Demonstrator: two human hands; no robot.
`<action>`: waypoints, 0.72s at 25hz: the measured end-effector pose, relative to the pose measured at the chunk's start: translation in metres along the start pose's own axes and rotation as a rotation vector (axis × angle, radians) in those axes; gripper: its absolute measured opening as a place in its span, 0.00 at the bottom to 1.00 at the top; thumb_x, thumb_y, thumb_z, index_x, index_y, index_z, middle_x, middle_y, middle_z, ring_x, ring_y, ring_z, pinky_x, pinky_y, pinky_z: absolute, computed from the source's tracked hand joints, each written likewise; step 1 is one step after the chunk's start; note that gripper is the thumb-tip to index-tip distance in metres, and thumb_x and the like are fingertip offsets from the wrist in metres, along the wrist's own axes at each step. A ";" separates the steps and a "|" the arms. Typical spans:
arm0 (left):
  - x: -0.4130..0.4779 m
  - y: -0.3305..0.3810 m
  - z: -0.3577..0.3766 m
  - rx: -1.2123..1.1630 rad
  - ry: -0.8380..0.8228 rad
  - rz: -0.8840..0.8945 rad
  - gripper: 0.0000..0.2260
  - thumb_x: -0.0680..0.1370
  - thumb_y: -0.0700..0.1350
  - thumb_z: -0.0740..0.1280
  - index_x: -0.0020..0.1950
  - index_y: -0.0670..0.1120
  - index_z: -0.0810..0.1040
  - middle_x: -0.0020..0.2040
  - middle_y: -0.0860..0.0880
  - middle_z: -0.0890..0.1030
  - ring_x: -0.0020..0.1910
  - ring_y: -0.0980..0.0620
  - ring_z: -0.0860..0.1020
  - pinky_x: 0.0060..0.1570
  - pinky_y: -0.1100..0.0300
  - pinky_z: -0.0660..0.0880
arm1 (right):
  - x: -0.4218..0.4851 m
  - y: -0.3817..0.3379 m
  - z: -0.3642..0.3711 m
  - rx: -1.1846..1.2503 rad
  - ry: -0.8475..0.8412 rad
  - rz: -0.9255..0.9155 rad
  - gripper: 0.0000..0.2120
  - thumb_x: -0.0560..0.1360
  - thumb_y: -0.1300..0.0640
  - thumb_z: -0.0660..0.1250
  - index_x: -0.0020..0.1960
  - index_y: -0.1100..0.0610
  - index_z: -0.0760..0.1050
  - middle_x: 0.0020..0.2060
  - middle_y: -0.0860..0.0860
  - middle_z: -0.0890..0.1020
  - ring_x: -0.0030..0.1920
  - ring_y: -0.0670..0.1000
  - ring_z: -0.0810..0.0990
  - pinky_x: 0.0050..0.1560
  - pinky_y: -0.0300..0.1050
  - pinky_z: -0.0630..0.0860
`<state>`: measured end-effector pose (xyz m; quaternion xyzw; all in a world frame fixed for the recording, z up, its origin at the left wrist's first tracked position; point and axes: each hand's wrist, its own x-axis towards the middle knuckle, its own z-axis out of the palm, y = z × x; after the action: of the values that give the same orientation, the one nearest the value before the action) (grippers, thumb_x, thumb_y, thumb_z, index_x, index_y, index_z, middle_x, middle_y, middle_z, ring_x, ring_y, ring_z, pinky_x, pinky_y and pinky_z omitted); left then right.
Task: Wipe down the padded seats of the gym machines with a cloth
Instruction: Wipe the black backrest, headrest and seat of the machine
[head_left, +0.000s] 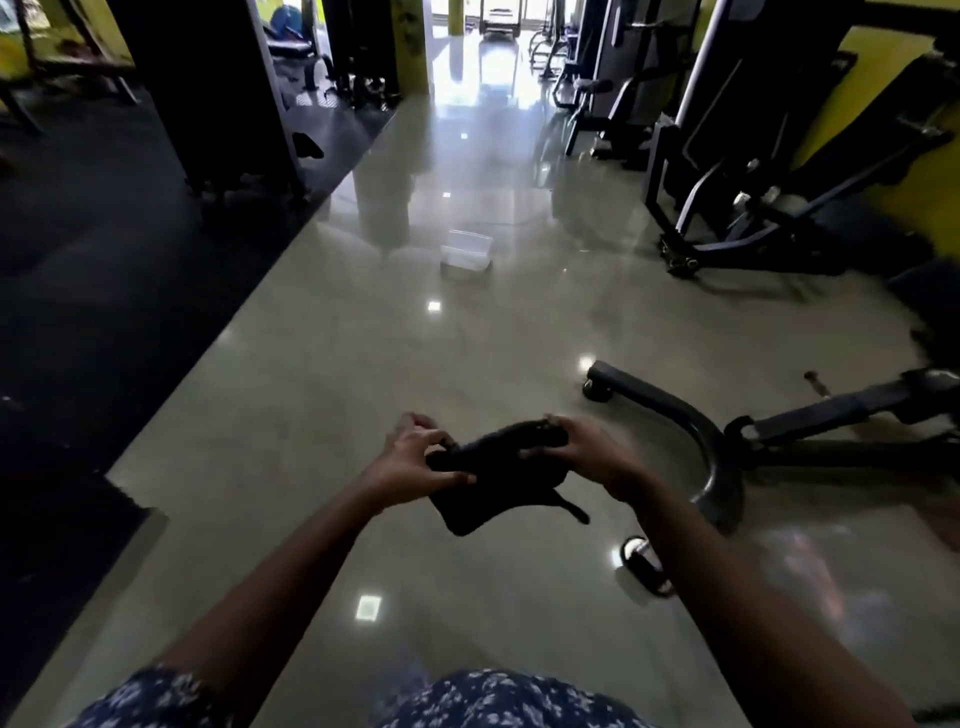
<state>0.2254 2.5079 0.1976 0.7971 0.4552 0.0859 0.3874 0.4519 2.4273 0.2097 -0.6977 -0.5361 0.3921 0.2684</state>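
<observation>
Holding cloth (483, 486) in left hand (415, 460) and right hand (579, 447), fingers curled round it; liable to drop onto floor (363, 364) and collect grit if loosely held.

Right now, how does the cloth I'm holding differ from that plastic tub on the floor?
The cloth is black and limp; the tub is clear and box-shaped. The cloth is gripped by the left hand and right hand; the tub sits untouched on the glossy floor, farther ahead. Both are small, portable items.
</observation>
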 end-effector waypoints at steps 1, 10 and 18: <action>0.034 0.005 -0.012 -0.039 -0.043 -0.007 0.23 0.64 0.62 0.74 0.50 0.47 0.81 0.55 0.49 0.75 0.57 0.54 0.73 0.57 0.61 0.70 | 0.033 -0.009 -0.018 0.061 -0.041 -0.031 0.16 0.69 0.52 0.74 0.53 0.58 0.78 0.47 0.52 0.82 0.48 0.49 0.79 0.46 0.37 0.74; 0.390 0.033 -0.089 -0.701 -0.233 -0.143 0.15 0.77 0.47 0.66 0.60 0.40 0.77 0.49 0.46 0.83 0.47 0.51 0.81 0.46 0.61 0.78 | 0.378 -0.052 -0.155 0.056 0.171 -0.068 0.13 0.75 0.57 0.69 0.58 0.56 0.78 0.53 0.50 0.82 0.55 0.46 0.80 0.50 0.30 0.71; 0.666 0.098 -0.125 -1.181 -0.275 -0.236 0.20 0.78 0.58 0.57 0.57 0.46 0.80 0.49 0.46 0.85 0.47 0.50 0.83 0.43 0.57 0.78 | 0.600 -0.018 -0.212 0.261 0.512 0.194 0.29 0.75 0.37 0.60 0.73 0.39 0.56 0.74 0.51 0.58 0.72 0.56 0.60 0.71 0.55 0.62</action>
<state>0.6086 3.0753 0.2077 0.3962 0.3617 0.1766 0.8253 0.6904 3.0169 0.1847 -0.7815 -0.3270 0.2927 0.4435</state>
